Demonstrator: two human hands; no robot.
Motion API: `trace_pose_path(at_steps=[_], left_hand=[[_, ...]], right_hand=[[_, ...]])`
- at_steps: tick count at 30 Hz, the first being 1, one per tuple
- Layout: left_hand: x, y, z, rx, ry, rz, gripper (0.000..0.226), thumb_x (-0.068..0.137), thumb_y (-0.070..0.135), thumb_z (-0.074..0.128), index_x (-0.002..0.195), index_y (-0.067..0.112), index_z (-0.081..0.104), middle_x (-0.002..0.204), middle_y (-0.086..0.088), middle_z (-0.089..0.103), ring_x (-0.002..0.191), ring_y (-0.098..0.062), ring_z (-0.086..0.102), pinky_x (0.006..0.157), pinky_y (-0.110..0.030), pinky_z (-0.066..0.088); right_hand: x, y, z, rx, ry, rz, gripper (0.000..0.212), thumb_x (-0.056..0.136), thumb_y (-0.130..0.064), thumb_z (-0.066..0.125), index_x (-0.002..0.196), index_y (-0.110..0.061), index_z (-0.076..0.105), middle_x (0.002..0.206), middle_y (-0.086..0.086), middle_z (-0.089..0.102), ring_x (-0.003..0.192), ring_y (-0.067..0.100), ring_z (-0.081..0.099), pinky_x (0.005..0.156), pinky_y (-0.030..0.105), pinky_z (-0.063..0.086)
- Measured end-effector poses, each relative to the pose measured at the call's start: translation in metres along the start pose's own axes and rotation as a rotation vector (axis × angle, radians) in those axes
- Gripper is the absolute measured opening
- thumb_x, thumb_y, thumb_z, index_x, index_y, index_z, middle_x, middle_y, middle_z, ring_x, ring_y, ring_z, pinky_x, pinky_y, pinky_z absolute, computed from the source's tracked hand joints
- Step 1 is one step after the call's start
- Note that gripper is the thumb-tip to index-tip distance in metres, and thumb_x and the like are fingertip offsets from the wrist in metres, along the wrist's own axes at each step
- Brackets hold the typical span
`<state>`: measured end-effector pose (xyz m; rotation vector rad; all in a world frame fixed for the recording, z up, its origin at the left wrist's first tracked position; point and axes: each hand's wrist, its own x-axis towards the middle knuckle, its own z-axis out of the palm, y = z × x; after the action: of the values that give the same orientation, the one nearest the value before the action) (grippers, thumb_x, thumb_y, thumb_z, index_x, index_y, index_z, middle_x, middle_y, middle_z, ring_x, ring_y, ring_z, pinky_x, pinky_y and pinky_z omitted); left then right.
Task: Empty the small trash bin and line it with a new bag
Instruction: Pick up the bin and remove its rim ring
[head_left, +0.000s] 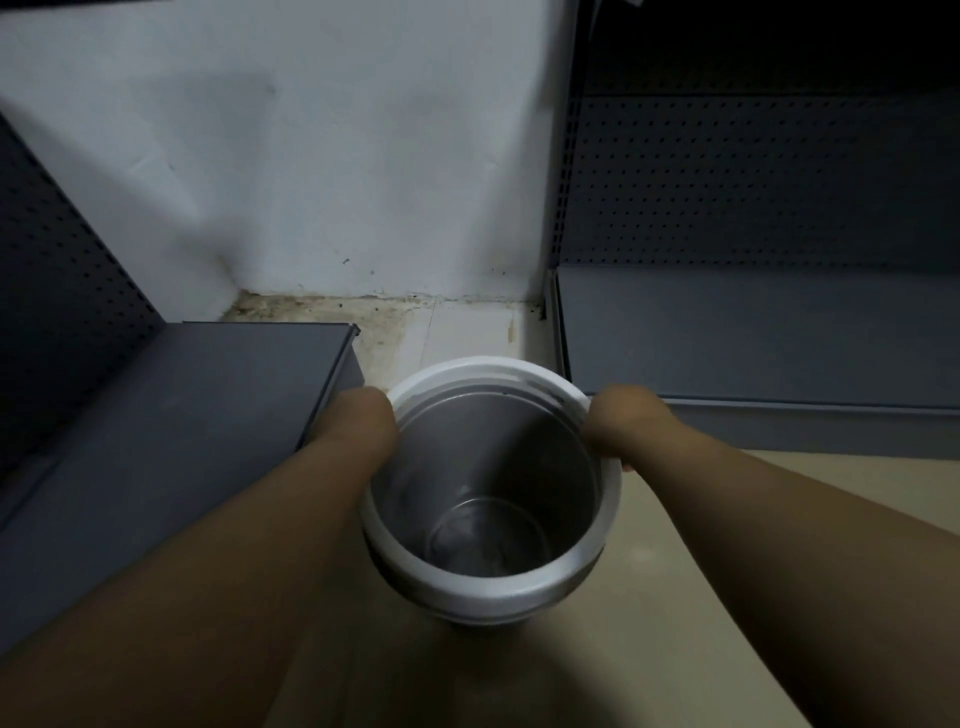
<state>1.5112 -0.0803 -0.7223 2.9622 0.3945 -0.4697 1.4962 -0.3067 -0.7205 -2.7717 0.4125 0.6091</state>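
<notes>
The left hand (363, 421) and right hand (618, 426) each grip opposite sides of the white rim of the small trash bin (493, 577), which sits empty at lower centre, between grey shelves (182, 415) on the pale floor (675, 597).

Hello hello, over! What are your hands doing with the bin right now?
Left hand and right hand gripping opposite sides of the bin rim. Bin looks empty, no bag visible. Grey shelves close by.

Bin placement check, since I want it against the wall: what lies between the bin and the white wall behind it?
Head view: only bare floor, stained along the wall, lies behind the bin.
</notes>
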Motion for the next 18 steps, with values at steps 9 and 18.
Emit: trace_pose_path(at_steps=[9, 18], left_hand=[[-0.012, 0.038, -0.026, -0.389, 0.293, 0.128, 0.039, 0.096, 0.034, 0.038, 0.105, 0.004, 0.061, 0.085, -0.010, 0.058, 0.071, -0.025, 0.053, 0.048, -0.025, 0.033], [-0.027, 0.105, -0.013, -0.409, 0.339, 0.353, 0.051, 0.096, 0.046, 0.034, 0.138, 0.019, 0.044, 0.145, -0.006, 0.046, 0.130, -0.029, 0.044, 0.102, -0.041, 0.038]], right_hand=[[0.018, 0.039, -0.038, 0.178, 0.276, 0.061, 0.032, 0.093, -0.010, 0.052, 0.124, -0.004, 0.057, 0.101, 0.018, 0.066, 0.079, 0.032, 0.064, 0.075, 0.039, 0.057], [0.030, 0.144, -0.042, 0.593, 0.509, 0.329, 0.029, 0.082, -0.008, 0.060, 0.110, 0.000, 0.063, 0.106, 0.025, 0.067, 0.097, 0.044, 0.065, 0.081, 0.052, 0.057]])
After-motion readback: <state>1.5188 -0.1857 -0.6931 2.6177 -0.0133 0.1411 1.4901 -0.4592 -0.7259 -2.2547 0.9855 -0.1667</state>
